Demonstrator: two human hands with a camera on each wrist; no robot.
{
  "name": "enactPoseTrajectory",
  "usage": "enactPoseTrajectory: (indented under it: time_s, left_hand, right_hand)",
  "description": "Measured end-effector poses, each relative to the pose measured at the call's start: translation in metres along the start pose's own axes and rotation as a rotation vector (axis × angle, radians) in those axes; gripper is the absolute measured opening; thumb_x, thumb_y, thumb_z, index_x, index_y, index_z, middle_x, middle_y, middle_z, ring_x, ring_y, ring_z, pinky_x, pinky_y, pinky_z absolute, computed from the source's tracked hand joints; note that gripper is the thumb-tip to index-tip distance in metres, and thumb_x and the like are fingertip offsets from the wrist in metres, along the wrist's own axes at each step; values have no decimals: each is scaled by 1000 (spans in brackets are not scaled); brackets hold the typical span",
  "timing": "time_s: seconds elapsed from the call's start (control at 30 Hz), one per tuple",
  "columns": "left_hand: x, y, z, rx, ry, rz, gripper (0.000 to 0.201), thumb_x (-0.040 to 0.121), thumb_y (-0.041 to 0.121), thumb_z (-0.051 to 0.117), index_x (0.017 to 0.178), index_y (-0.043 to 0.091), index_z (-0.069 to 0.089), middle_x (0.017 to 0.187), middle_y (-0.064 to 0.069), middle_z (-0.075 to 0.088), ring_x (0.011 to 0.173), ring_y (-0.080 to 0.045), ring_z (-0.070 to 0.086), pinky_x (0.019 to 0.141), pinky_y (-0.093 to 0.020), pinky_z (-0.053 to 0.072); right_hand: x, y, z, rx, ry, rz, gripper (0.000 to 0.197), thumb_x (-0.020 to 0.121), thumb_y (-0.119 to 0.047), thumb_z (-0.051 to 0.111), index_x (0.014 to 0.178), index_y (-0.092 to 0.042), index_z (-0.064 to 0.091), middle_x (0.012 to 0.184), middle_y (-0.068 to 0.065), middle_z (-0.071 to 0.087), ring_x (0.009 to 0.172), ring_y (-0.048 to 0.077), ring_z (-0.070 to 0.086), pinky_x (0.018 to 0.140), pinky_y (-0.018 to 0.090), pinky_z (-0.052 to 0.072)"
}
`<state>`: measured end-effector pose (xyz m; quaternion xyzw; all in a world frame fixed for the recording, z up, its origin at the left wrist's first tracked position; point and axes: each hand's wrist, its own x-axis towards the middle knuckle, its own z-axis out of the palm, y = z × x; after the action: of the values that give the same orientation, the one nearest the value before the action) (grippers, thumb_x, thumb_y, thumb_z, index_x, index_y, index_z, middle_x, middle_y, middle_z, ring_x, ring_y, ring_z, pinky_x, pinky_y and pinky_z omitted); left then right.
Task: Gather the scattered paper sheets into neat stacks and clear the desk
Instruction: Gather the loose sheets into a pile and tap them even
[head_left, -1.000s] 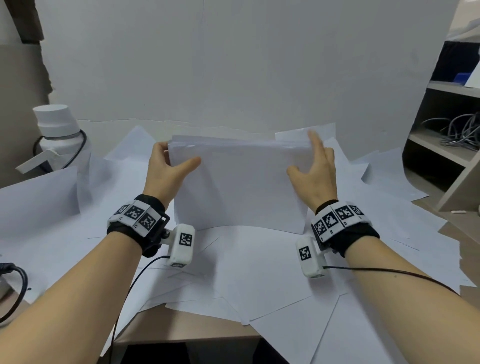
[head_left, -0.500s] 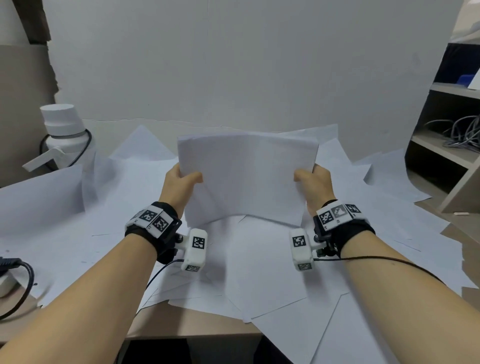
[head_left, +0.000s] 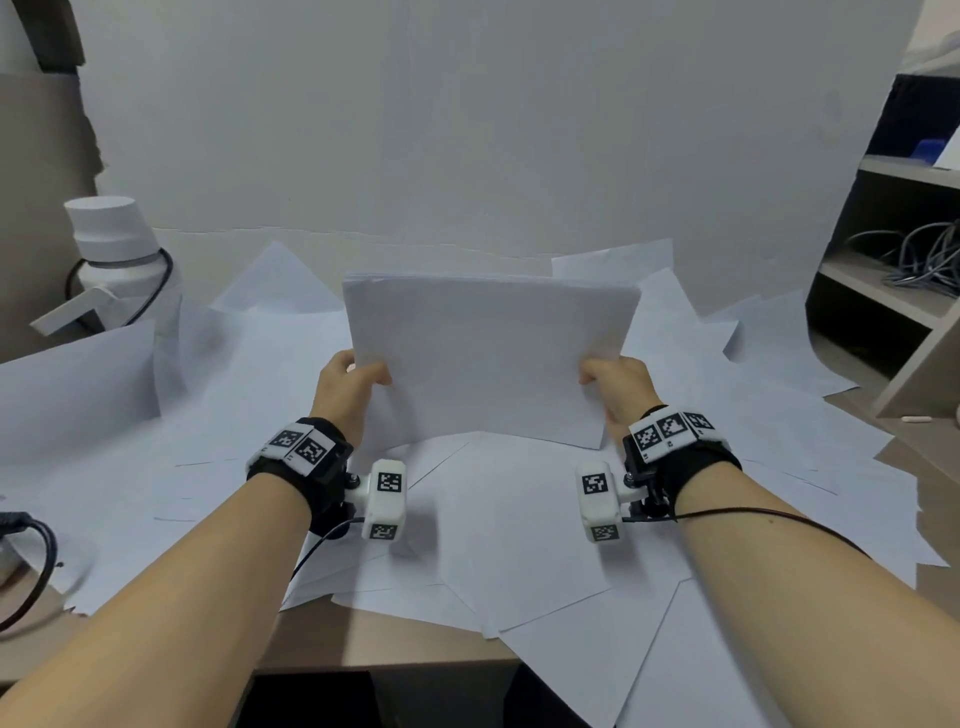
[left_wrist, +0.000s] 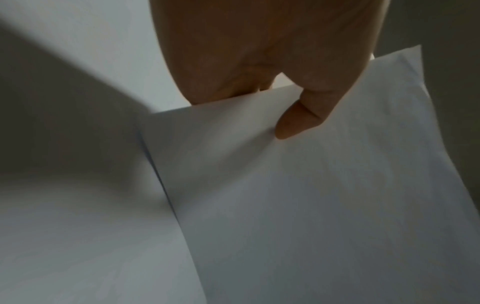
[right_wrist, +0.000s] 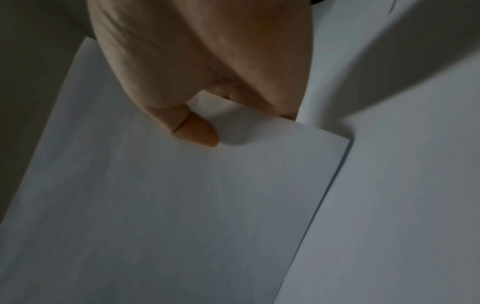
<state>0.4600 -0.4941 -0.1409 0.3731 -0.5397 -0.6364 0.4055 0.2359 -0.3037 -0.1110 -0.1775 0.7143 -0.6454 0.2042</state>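
Across the counter (head_left: 322, 644) in front of you lie loose paper sheets (head_left: 519, 545), overlapping so much that they cannot be counted, more than a dozen at a guess; they cover nearly all of its top. Above the middle of that spread you hold one stack of paper (head_left: 488, 358), upright and landscape, its lower edge close to the sheets beneath; whether it touches them is unclear.

A second ago the stack's top edges were fanned and uneven, and your hands were up at its top corners. Now both hands sit lower on its side edges and the top edge looks flush. That suggests the squaring is about done, and the stack is ready to be set aside while the rest are gathered.

Your left hand (head_left: 348, 387) grips the stack's left edge, thumb pressed on the near face, fingers (left_wrist: 249, 86) curled behind. Your right hand (head_left: 621, 387) grips the right edge the same way.

Left of the stack, by the wall, stands one white bottle (head_left: 117, 260). Far right of the stack is one shelf unit (head_left: 883, 291) holding a tangle of cables.
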Motion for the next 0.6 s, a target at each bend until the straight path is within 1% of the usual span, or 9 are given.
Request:
enactPoseTrajectory:
  time_s: [0.07, 0.13, 0.2, 0.3, 0.4, 0.47, 0.5, 0.53, 0.6]
  left_hand:
    - [-1, -1, -2, -23, -30, -14, 42, 56, 7, 60, 98, 10, 62, 105, -12, 70, 95, -30, 64, 88, -42, 51]
    - [1, -4, -3, 38, -83, -16, 35, 61, 5, 60, 96, 8, 66, 99, -9, 71, 88, -28, 63, 75, -33, 49]
    - [3, -7, -4, 154, -108, 19, 27, 73, -3, 60, 97, 7, 67, 93, -6, 70, 85, -27, 61, 67, -30, 46]
    - [9, -6, 0, 222, -79, 106, 32, 81, -10, 56, 107, 5, 67, 100, -7, 72, 91, -28, 67, 79, -37, 56]
    - [7, 4, 9, 167, -37, 199, 33, 78, -11, 54, 101, 9, 66, 97, -5, 70, 83, -21, 65, 78, -33, 53]
    - [6, 2, 10, 144, -38, 190, 33, 70, -4, 57, 97, 12, 66, 97, -6, 69, 83, -21, 63, 77, -33, 52]
    - [7, -3, 9, 163, -41, 157, 33, 71, -3, 59, 100, 12, 65, 101, -7, 69, 86, -21, 64, 78, -32, 53]
    - [8, -9, 7, 202, -45, 120, 33, 74, -2, 61, 105, 11, 64, 106, -8, 69, 91, -24, 65, 82, -34, 54]
    - [10, -19, 1, 312, -41, 67, 34, 80, 3, 65, 113, 10, 61, 114, -11, 68, 104, -30, 65, 95, -44, 53]
  right_hand:
    - [1, 2, -1, -26, 1, -2, 21, 77, 7, 54, 66, -11, 53, 68, 5, 49, 66, 22, 46, 54, 23, 34]
    - [1, 3, -3, -79, -20, -42, 20, 80, 5, 54, 69, -10, 56, 69, 3, 51, 64, 20, 48, 51, 21, 35]
    - [-1, 2, -4, -139, -43, -94, 15, 81, 3, 53, 73, -9, 57, 71, 3, 52, 65, 18, 47, 53, 22, 35]
    - [-2, 0, -2, -115, -24, -159, 19, 82, 4, 51, 71, -12, 54, 67, -1, 47, 61, 15, 42, 53, 21, 35]
    - [-1, -6, 1, -34, 11, -212, 18, 81, 2, 51, 75, -13, 58, 69, -2, 51, 62, 15, 45, 59, 22, 38]
    - [-1, -3, 2, -51, -5, -187, 18, 81, 4, 52, 79, -12, 62, 73, -1, 57, 67, 16, 51, 64, 24, 42]
    - [0, 0, 1, -75, -18, -147, 18, 82, 5, 52, 81, -10, 62, 76, 1, 59, 70, 17, 54, 65, 24, 44]
    - [0, 4, 1, -95, -29, -101, 17, 82, 5, 51, 82, -8, 62, 79, 4, 59, 72, 20, 54, 64, 25, 44]
    - [-1, 12, -1, -127, -44, -45, 13, 83, 4, 51, 86, -7, 58, 82, 8, 53, 77, 20, 50, 63, 26, 40]
